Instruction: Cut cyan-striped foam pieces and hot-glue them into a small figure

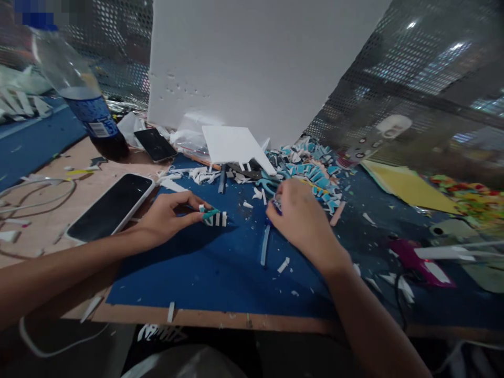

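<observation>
My left hand (173,212) pinches a small piece with teal, white and black stripes (214,217) just above the blue mat (220,278). To its right, my right hand (293,210) has its fingers curled around a small dark blue and clear object (275,203), mostly hidden by the fingers. Teal scissor handles (268,185) lie just behind that hand. Below it a translucent stick (265,245) rests on the mat. A white foam sheet (234,144) sits behind both hands, near a heap of teal and white scraps (315,170).
At the left are a phone (112,207), a second dark phone (155,144), a cola bottle (92,113) and a cable (37,181). A magenta glue gun (421,262) and yellow sheets (407,186) lie at the right. A large white board (236,63) stands behind.
</observation>
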### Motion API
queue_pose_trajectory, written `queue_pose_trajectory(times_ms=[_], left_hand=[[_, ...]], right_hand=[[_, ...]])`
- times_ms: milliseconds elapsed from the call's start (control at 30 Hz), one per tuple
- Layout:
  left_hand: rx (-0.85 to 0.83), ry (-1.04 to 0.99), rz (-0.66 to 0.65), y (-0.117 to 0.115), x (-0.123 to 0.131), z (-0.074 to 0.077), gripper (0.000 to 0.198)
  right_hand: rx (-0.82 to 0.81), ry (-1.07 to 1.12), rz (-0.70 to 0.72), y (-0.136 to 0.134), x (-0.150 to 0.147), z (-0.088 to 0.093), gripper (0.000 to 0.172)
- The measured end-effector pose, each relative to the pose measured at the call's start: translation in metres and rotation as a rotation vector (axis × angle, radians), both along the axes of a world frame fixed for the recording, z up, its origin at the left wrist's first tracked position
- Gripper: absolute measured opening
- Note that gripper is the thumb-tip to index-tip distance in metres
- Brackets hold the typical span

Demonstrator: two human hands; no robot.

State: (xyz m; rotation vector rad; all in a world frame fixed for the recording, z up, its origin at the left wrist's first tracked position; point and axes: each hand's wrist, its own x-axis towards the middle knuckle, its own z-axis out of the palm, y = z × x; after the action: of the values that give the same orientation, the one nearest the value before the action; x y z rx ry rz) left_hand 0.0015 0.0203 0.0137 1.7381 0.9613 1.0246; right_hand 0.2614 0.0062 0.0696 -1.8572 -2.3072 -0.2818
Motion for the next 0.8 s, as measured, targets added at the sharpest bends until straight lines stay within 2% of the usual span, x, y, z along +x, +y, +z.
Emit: queue_pose_trajectory(times_ms=[67, 100, 200, 300, 433, 567, 700, 800], left_hand=[[-0.120, -0.123, 0.027, 0.001, 0.004, -0.001, 0.019], [-0.169, -0.159, 0.029, 0.001, 0.005, -0.001, 0.022], [-0.244, -0.190, 0.019, 0.003, 0.008, -0.001, 0.024], [-0.247, -0.180, -0.006, 0.005, 0.009, 0.000, 0.023], [-0.235, -0.150, -0.051, 0.006, 0.010, -0.001, 0.027], [-0.215, -0.110, -0.064, 0.007, 0.009, -0.002, 0.027], [-0.148, -0.058, -0.017, 0.005, 0.009, -0.005, 0.021], [-0.073, -0.016, 0.063, 0.004, 0.012, -0.008, 0.022]], right_hand=[[-0.093, -0.175, -0.198, -0.003, 0.011, 0.006, 0.021], [-0.198, -0.221, -0.239, -0.004, 0.016, 0.008, 0.024], [-0.473, -0.221, -0.275, -0.003, 0.026, 0.008, 0.021], [-0.553, -0.197, -0.258, -0.002, 0.025, 0.008, 0.020], [-0.540, -0.209, -0.258, -0.007, 0.015, 0.008, 0.030], [-0.424, -0.214, -0.304, -0.011, 0.003, -0.002, 0.036], [-0.297, -0.204, -0.319, -0.013, -0.005, -0.012, 0.039], [-0.241, -0.176, -0.299, -0.017, -0.005, -0.012, 0.035]])
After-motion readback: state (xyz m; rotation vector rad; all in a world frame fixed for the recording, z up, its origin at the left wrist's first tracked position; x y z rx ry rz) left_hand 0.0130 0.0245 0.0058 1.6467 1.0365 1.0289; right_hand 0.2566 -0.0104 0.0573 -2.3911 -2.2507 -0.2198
